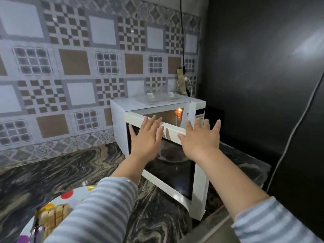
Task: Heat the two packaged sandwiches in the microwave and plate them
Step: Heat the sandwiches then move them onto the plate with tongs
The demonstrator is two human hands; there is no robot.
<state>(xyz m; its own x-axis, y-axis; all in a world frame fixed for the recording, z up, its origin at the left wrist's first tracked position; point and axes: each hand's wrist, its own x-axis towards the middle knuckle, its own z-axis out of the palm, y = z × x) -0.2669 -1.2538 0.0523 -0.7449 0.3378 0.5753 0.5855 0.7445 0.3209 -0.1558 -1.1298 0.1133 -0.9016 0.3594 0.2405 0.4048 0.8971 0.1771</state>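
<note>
The white microwave (157, 130) stands on the dark marbled desk (70, 172) in the corner, its door (168, 165) partly ajar and a lamp glowing inside. Both hands are spread wide with straight fingers: the left hand (145, 137) lies flat on the door, the right hand (199, 139) is at the door's upper edge. A sandwich (54, 216) rests on the dotted plate (70, 197) at lower left. Two clear empty packages (161, 97) lie on top of the microwave.
</note>
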